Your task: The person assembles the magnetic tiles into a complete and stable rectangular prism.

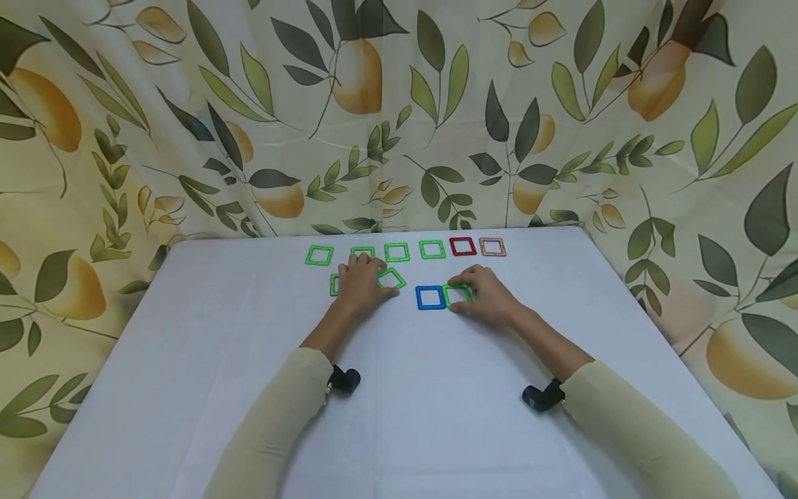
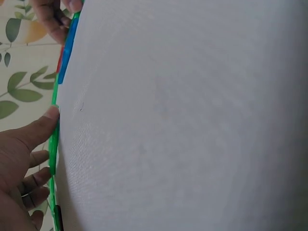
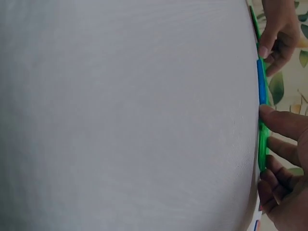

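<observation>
On the white table, my left hand (image 1: 360, 285) holds a tilted green square frame (image 1: 399, 278) between thumb and fingers. Another green frame (image 1: 333, 285) lies partly hidden behind that hand. To the right, my right hand (image 1: 492, 296) pinches a second green square frame (image 1: 467, 292) by its near and far edges. Its left side meets a blue square frame (image 1: 430, 308) lying flat. From the right wrist, the pinched frame (image 3: 263, 149) appears edge-on beside the blue one (image 3: 262, 82). The left wrist view shows the left thumb at the edge of its green frame (image 2: 54, 139).
Along the table's far edge runs a row of square frames: several green ones, such as the leftmost (image 1: 309, 255), then a red one (image 1: 453, 247) and an orange one (image 1: 483, 247). A leaf-and-fruit patterned curtain (image 1: 399, 138) hangs behind the white table (image 1: 424, 416).
</observation>
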Demonstrator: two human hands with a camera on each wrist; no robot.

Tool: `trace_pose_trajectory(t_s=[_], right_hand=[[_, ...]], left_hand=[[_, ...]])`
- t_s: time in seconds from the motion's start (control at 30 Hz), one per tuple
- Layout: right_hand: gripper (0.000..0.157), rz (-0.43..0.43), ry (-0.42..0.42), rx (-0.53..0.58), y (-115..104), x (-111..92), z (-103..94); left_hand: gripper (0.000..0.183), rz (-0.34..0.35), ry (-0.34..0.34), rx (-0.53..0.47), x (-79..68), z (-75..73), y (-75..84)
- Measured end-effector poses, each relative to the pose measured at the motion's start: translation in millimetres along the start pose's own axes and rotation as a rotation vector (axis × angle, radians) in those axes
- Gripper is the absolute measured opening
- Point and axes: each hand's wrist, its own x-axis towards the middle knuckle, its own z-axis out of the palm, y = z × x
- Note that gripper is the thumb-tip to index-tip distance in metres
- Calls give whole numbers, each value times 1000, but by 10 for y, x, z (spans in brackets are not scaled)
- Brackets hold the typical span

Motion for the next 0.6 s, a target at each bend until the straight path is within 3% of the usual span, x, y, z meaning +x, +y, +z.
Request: trace_pose_trajectory(t_s=[0.6], right_hand=[[54, -21, -22, 5, -75, -46, 37]], left_hand=[[73, 10, -27, 19, 14, -12, 13]])
